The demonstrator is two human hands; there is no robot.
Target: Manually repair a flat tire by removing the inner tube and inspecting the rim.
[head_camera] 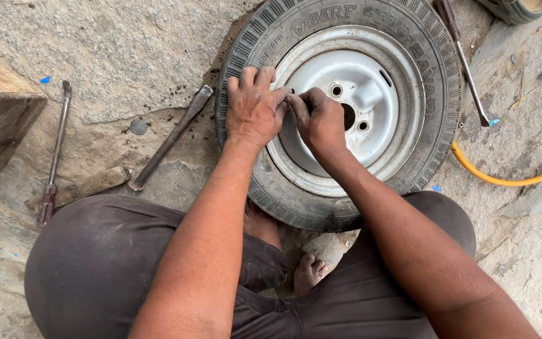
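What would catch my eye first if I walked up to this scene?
The tyre on its white rim, lying flat on the stone ground at top centre. Both hands meet at the rim's left edge: the left hand lies on the tyre, and the right hand pinches something too small to tell. Iron bars lie to the left.

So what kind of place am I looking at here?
Probably a roadside or open-air tyre repair spot. A small tyre on a white steel rim lies flat on rough stone ground, with tyre irons beside it and a yellow hose to the right. Both hands, left hand and right hand, meet at the rim's edge.
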